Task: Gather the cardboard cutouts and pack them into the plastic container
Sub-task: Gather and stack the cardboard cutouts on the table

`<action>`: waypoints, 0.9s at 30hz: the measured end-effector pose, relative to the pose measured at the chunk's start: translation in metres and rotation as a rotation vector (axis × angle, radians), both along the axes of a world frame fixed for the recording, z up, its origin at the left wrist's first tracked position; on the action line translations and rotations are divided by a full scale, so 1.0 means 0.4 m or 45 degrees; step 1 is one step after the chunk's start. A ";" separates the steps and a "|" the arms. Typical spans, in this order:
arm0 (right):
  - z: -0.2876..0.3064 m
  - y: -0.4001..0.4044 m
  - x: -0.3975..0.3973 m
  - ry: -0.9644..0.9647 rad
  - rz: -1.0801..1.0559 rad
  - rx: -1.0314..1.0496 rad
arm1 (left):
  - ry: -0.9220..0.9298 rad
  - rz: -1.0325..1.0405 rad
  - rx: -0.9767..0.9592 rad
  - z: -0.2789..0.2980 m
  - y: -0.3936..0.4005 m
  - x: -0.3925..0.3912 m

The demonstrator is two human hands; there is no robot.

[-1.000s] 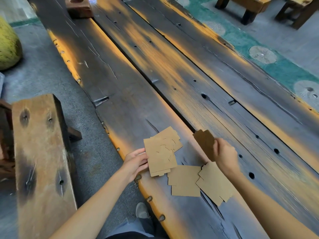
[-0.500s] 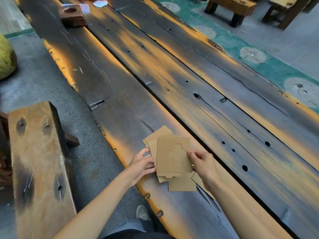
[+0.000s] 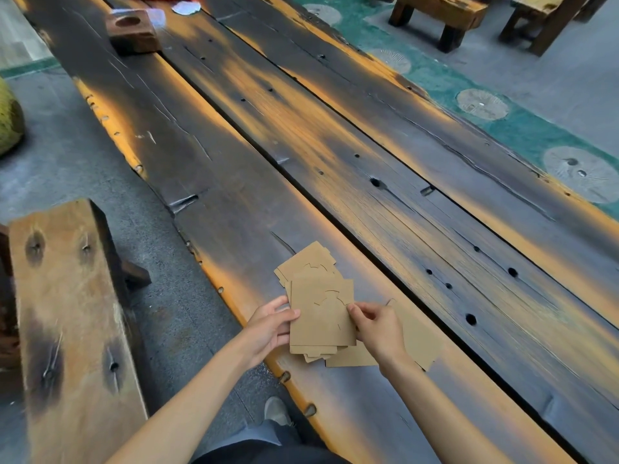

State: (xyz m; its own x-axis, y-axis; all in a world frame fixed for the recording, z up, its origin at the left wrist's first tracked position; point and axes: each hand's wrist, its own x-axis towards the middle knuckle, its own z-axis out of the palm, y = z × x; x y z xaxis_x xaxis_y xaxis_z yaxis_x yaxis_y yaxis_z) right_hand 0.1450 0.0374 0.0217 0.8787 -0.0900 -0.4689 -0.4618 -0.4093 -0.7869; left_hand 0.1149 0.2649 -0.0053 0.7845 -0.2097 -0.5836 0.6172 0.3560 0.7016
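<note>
The left hand (image 3: 268,329) pinches the stack (image 3: 321,316) of cutouts by its left edge; the right hand (image 3: 378,326) grips the right edge. The stack's long axis runs away from the person, just above the bench (image 3: 234,212). Loose cutouts (image 3: 418,339) lie under and right of the right hand, the nearer one. No container is clearly in view.

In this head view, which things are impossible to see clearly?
- Number of brown cardboard cutouts: overlapped in the stack held by left hand and right hand.
- Loose brown cutouts on the dark wooden table: partly under the right hand.
- Clear plastic container: far, blurred, contents unreadable.
</note>
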 end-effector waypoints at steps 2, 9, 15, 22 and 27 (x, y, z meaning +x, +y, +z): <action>-0.002 0.007 0.002 -0.021 0.001 -0.024 | 0.004 0.005 -0.001 -0.003 0.003 0.002; -0.022 0.032 0.022 -0.049 -0.047 -0.077 | 0.025 0.034 -0.013 -0.015 0.025 0.015; -0.041 0.053 0.048 -0.014 -0.079 -0.073 | 0.060 0.040 -0.012 -0.037 0.048 0.028; -0.070 0.083 0.133 0.071 -0.025 -0.040 | 0.112 0.110 -0.001 -0.066 0.086 0.035; -0.121 0.125 0.246 0.097 0.102 -0.271 | 0.159 0.225 0.012 -0.085 0.132 0.028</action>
